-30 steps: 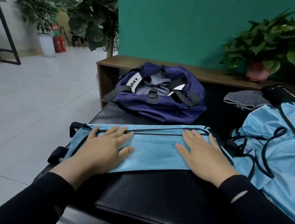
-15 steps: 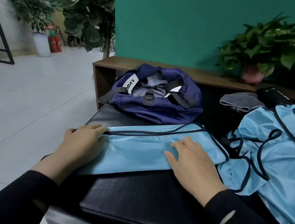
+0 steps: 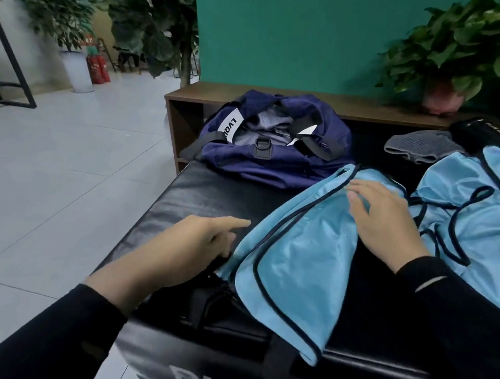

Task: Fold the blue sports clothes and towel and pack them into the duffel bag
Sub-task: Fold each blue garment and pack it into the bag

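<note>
Folding step, light-blue dark-piped sports garment (image 3: 295, 246) on black padded counter (image 3: 209, 192).
Right hand (image 3: 387, 221) lies flat, fingers spread, pinning cloth; left hand (image 3: 190, 250) pinches its lower corner (presumably to fold). Open navy duffel bag (image 3: 273, 140) waits just behind.

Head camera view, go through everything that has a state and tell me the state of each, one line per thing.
duffel bag: unzipped, mouth open, grey lining showing, on the bench.
folded blue garment: folded into a strip, lying slantwise, one end over the bench's near edge.
second blue garment: unfolded, crumpled, at the right.
grey cloth: bunched, behind the blue clothes.
left hand: fingers at the strip's lower edge; grip unclear.
right hand: flat, pressing the strip.
</note>
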The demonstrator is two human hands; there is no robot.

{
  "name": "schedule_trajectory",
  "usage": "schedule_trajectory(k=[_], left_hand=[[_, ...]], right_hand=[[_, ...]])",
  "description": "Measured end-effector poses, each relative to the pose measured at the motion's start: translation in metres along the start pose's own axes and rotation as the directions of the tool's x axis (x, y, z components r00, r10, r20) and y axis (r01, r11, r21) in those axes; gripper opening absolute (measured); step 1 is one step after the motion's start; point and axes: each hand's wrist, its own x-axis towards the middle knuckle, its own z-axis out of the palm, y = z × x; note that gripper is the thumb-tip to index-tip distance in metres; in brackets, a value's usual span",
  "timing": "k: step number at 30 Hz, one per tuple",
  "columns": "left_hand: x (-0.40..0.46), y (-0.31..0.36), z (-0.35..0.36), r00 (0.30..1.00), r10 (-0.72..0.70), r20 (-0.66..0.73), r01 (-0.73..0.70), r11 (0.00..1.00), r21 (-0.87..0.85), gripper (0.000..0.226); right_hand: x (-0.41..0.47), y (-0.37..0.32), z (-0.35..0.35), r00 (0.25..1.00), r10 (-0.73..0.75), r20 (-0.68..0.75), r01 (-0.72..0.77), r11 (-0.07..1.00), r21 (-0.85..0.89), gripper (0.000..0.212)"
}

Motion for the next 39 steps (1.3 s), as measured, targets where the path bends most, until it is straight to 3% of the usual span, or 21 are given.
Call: schedule_trajectory(k=[2, 4, 7, 10, 15, 18, 22, 27, 30, 33, 36, 39], left_hand=[[-0.006, -0.014, 0.002, 0.991, 0.125, -0.037, -0.123, 0.991, 0.046, 0.05], [-0.01, -0.025, 0.009, 0.97, 0.242, 0.005, -0.241, 0.968, 0.074, 0.06], [-0.014, -0.027, 0.017, 0.953, 0.291, 0.082, -0.297, 0.952, 0.071, 0.071], [-0.019, -0.023, 0.019, 0.945, 0.308, 0.113, -0.319, 0.942, 0.102, 0.067], [-0.024, -0.016, 0.023, 0.929, 0.334, 0.161, -0.35, 0.932, 0.089, 0.054], [-0.026, -0.014, 0.027, 0.91, 0.399, 0.11, -0.407, 0.911, 0.067, 0.049], [-0.027, -0.005, 0.031, 0.927, 0.371, 0.05, -0.374, 0.926, 0.061, 0.03], [-0.015, 0.007, 0.032, 0.972, 0.233, 0.035, -0.216, 0.939, -0.267, 0.022], [0.0, 0.018, 0.033, 0.997, 0.067, 0.035, -0.052, 0.94, -0.337, 0.028], [0.015, 0.02, 0.035, 0.998, -0.065, -0.007, 0.059, 0.943, -0.328, 0.035], [0.02, 0.02, 0.038, 0.994, -0.062, -0.088, 0.023, 0.921, -0.39, 0.02], [0.019, 0.016, 0.044, 0.969, 0.051, -0.241, -0.102, 0.974, -0.201, 0.033]], right_hand=[[-0.02, -0.015, -0.013, 0.99, -0.139, -0.026, 0.139, 0.99, 0.008, 0.029], [-0.047, -0.028, -0.029, 0.974, -0.205, 0.093, 0.202, 0.978, 0.044, 0.026], [-0.091, -0.047, -0.049, 0.896, -0.291, 0.337, 0.269, 0.957, 0.111, 0.024], [-0.127, -0.057, -0.059, 0.789, -0.29, 0.541, 0.309, 0.949, 0.059, 0.037], [-0.156, -0.064, -0.069, 0.709, -0.209, 0.674, 0.324, 0.945, -0.048, 0.074], [-0.169, -0.064, -0.053, 0.826, -0.217, 0.521, 0.329, 0.935, -0.132, 0.072], [-0.176, -0.067, -0.038, 0.936, -0.197, 0.292, 0.229, 0.97, -0.08, 0.054], [-0.162, -0.063, -0.041, 0.955, -0.134, 0.265, 0.104, 0.987, 0.124, 0.041], [-0.149, -0.059, -0.04, 0.971, -0.002, 0.24, -0.052, 0.975, 0.218, 0.049], [-0.141, -0.057, -0.041, 0.981, 0.121, 0.151, -0.142, 0.98, 0.14, 0.049], [-0.138, -0.059, -0.044, 0.983, 0.165, 0.081, -0.167, 0.986, 0.018, 0.03], [-0.14, -0.06, -0.042, 0.998, 0.022, 0.065, -0.017, 0.997, -0.071, 0.018]])
